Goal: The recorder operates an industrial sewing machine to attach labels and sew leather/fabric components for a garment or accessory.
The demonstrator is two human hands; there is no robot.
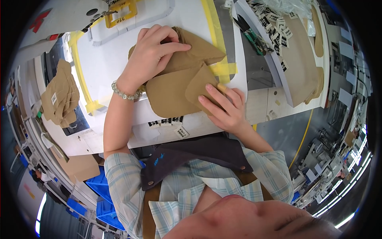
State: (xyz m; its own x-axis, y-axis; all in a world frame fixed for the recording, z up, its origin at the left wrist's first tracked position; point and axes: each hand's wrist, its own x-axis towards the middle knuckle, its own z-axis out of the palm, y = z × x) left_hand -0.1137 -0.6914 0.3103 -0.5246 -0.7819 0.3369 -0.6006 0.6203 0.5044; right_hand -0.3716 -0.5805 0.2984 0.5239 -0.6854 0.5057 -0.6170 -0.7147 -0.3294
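Tan fabric pieces (171, 93) lie on the white work surface in front of me, one with a folded-over flap at its right. My left hand (153, 51), with a beaded bracelet at the wrist, rests over the upper piece. Its fingers are curled, and the index fingertip touches the cloth near some loose threads. My right hand (227, 107) grips the flap at the right edge, fingers on top and the thumb out of sight. A tan cover (222, 87) sits on one right finger. Several black-and-white labels (166, 121) lie at the table's front edge.
Sewing-machine housing (65, 20) stands at the upper left, with a yellow plate (121, 14) beside it. Stacked tan pieces (60, 93) lie at the left. On the right are green-handled snips (254, 42) and a cardboard-coloured tray (298, 75) with many loose labels (278, 34).
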